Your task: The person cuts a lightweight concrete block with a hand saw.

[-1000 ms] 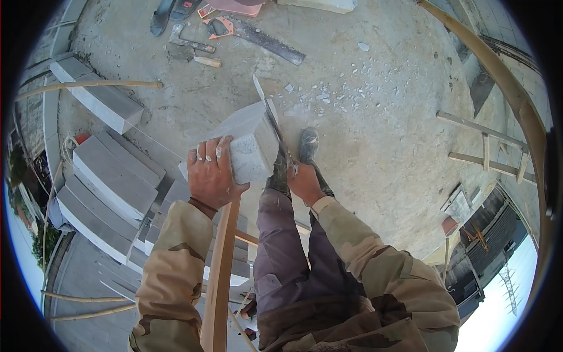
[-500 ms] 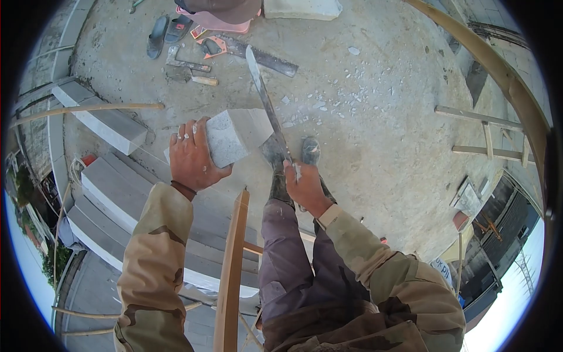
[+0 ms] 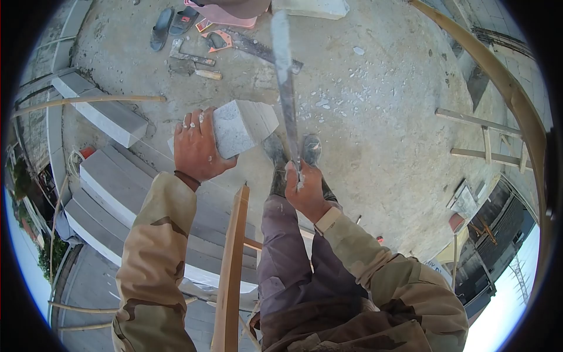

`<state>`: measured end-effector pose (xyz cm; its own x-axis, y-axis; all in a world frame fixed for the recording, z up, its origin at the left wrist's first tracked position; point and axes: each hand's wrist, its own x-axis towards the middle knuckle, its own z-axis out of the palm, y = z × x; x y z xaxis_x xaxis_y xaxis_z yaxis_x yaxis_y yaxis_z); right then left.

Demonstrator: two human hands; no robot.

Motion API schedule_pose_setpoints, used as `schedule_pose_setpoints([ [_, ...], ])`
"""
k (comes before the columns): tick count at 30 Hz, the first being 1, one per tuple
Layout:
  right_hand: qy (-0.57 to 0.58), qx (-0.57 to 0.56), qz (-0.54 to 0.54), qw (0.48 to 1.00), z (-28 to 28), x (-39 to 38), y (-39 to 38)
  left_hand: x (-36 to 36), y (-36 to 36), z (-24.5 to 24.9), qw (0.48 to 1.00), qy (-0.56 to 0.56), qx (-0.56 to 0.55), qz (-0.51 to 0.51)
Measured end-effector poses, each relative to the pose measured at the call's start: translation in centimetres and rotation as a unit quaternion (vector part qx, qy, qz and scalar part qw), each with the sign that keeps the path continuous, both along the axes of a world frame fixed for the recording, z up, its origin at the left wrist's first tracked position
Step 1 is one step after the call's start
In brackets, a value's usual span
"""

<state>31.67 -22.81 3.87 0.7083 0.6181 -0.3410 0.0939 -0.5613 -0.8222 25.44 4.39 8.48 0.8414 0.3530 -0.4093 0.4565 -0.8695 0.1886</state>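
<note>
My left hand [image 3: 202,144] grips the left side of a pale grey lightweight concrete block [image 3: 240,130], thumb below and fingers over the top. The block's right end is cut at an angle. My right hand [image 3: 305,186] is closed round the handle of a long machete [image 3: 286,94], its blade pointing away from me and smeared with white dust near the tip. The blade stands apart from the block, to its right, and is blurred by motion. The handle is hidden inside my fist. White dust covers the fingers of both hands.
Long concrete blocks [image 3: 111,176] lie at the left. A wooden beam [image 3: 233,264] rises close between my arm and leg. A handsaw [image 3: 258,47], a hatchet [image 3: 193,57] and sandals [image 3: 161,29] lie on the floor ahead. White chips [image 3: 328,94] are scattered to the right.
The machete has swung right, away from the block's cut end, and its tip has lifted nearer to the camera. My left hand and the block have shifted only slightly.
</note>
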Motion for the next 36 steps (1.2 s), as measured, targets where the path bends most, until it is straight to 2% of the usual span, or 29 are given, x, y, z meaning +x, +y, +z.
schedule_pose_setpoints([
  [1,0.022,-0.047,0.054,0.997,-0.9,-0.2,-0.1,0.1,0.0,-0.1,1.000,-0.016,0.012,-0.005],
  [5,0.009,-0.066,0.077,0.995,-1.3,0.5,0.0,-0.3,0.1,-0.3,0.998,-0.046,0.036,-0.015],
  [7,0.040,0.017,-0.045,0.998,2.9,1.8,1.1,0.3,0.1,0.1,0.999,0.015,-0.028,0.013],
  [8,-0.002,0.046,-0.055,0.997,3.2,2.1,1.3,0.2,0.0,-0.2,0.999,0.019,-0.033,0.015],
  [9,0.002,0.042,-0.054,0.998,1.3,1.4,0.8,0.2,0.0,-0.2,1.000,0.008,-0.025,0.013],
  [11,-0.031,-0.071,0.078,0.994,-3.5,-0.6,-0.8,-0.1,-0.3,0.1,1.000,-0.006,-0.016,0.011],
  [12,-0.033,-0.072,0.077,0.994,-3.2,0.0,-0.8,0.1,-0.4,0.2,1.000,-0.004,-0.013,0.010],
  [14,0.111,-0.133,0.038,0.984,-3.1,0.6,-0.6,-0.1,0.0,-0.1,1.000,0.000,-0.006,0.010],
  [15,0.117,-0.135,0.043,0.983,-2.6,0.7,-0.2,0.0,-0.1,-0.2,1.000,-0.015,0.009,0.006],
  [17,0.085,-0.005,-0.050,0.995,0.8,0.6,-0.3,-1.0,-1.1,-0.4,1.000,-0.009,-0.001,0.002],
  [18,0.086,-0.016,-0.060,0.994,2.2,1.0,0.1,-0.9,-0.9,-0.7,0.999,-0.035,-0.004,0.003],
  [19,0.091,-0.022,-0.063,0.994,0.9,0.1,-0.4,-0.9,-0.8,-0.8,0.998,-0.064,-0.005,0.002],
  [21,0.052,-0.091,0.055,0.993,-2.0,-0.4,0.0,-0.8,-1.1,-0.7,0.998,-0.063,0.013,-0.007],
  [22,0.063,-0.088,0.062,0.992,-2.1,0.1,0.0,-0.8,-1.4,-0.3,0.999,-0.042,0.007,-0.002],
  [26,0.083,-0.081,0.017,0.993,1.1,1.0,0.0,-1.0,-1.6,-0.4,0.999,-0.023,0.027,-0.002],
  [28,0.006,-0.014,-0.041,0.999,1.7,0.6,0.2,-0.9,-1.4,-0.6,1.000,-0.022,0.013,-0.001],
  [29,0.007,-0.015,-0.044,0.999,0.4,-0.2,-0.1,-0.9,-1.3,-0.5,1.000,-0.023,0.004,0.002],
  [31,0.067,-0.130,0.060,0.987,-2.8,-0.9,-0.3,-0.9,-1.6,-0.3,0.999,-0.032,0.024,-0.006],
  [35,0.103,-0.120,0.004,0.987,-1.2,0.0,0.2,-1.0,-1.5,-0.6,0.998,-0.051,0.042,-0.016],
  [36,0.060,-0.068,-0.015,0.996,-0.3,0.0,0.4,-1.2,-1.7,-0.7,0.998,-0.045,0.037,-0.020],
])
